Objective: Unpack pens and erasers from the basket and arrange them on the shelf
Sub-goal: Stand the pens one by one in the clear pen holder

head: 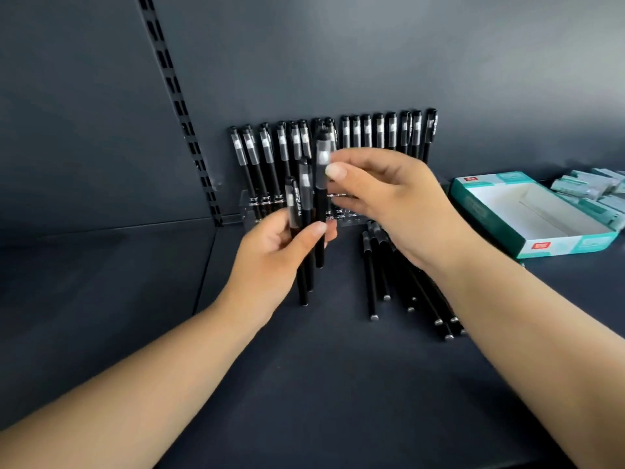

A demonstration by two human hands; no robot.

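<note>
My left hand (284, 252) grips a small bunch of black capped pens (302, 211), held upright above the dark shelf (321, 384). My right hand (385, 204) pinches the cap end of the tallest pen (322, 157) in that bunch between thumb and fingers. Behind the hands, a row of several black pens (378, 130) stands in a clear holder (247, 206) against the back panel. More black pens (375, 279) lie loose on the shelf under my right wrist.
An open teal and white cardboard box (571, 247) sits at the right, its inside white. Several pale green eraser packs (588, 187) are piled behind it. A slotted upright rail (179, 106) runs down the back panel at the left.
</note>
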